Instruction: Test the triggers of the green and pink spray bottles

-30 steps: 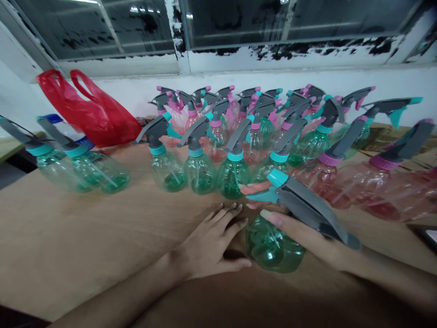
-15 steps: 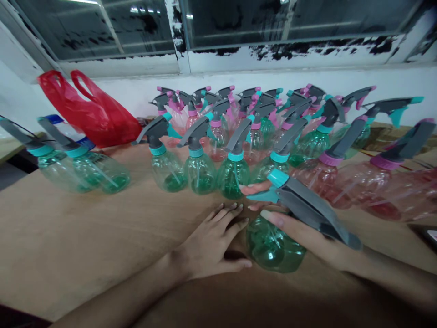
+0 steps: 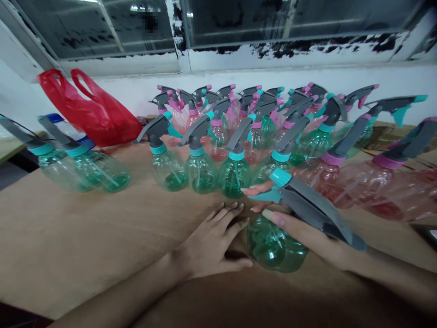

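My right hand (image 3: 300,228) is wrapped round the neck of a green see-through spray bottle (image 3: 273,250) with a grey and turquoise trigger head. The bottle stands near the table's front, its nozzle pointing to the left and away from me. Some of that hand's fingers show behind the trigger; the rest are hidden. Just left of the bottle, my left hand (image 3: 215,241) lies palm down on the wooden table (image 3: 143,246), fingers spread, holding nothing. Beyond it stands a row of green spray bottles (image 3: 201,173) with turquoise collars.
Pink spray bottles (image 3: 378,187) stand close on the right, with many more pink and green ones packed toward the wall. Two green bottles (image 3: 99,171) are at the left, before a red plastic bag (image 3: 109,118). Windows (image 3: 102,32) line the back wall.
Almost nothing differs. The view has shifted very slightly, and the held bottle's trigger head sits a touch further right; both hands keep their places.
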`<state>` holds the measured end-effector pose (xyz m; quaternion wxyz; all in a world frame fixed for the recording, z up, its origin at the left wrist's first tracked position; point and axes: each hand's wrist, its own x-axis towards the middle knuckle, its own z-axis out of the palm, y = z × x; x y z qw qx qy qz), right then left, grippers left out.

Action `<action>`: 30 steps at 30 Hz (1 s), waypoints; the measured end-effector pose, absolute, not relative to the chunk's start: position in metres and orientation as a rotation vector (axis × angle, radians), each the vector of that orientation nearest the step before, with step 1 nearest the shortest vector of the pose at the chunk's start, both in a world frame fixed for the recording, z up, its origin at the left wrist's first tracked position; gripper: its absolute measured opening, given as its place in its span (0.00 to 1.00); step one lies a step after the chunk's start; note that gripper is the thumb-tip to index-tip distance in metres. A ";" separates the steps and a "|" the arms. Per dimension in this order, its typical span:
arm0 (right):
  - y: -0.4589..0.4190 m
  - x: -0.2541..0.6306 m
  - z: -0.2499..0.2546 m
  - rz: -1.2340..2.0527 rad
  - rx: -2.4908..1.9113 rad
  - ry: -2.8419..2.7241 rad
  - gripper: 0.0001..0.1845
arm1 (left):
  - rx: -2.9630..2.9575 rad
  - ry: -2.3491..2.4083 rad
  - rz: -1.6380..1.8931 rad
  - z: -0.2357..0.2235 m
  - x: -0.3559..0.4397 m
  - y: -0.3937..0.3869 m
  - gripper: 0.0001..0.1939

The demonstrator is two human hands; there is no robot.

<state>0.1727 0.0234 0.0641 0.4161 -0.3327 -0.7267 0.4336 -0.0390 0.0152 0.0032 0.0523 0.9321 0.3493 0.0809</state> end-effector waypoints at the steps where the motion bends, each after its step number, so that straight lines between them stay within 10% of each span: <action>1: 0.023 0.173 0.064 1.085 -0.834 -1.824 0.15 | 2.833 1.062 0.244 0.003 -0.039 0.015 0.40; 30: 0.027 0.178 0.059 1.098 -0.853 -1.821 0.14 | 2.817 1.092 0.188 0.005 -0.037 0.014 0.41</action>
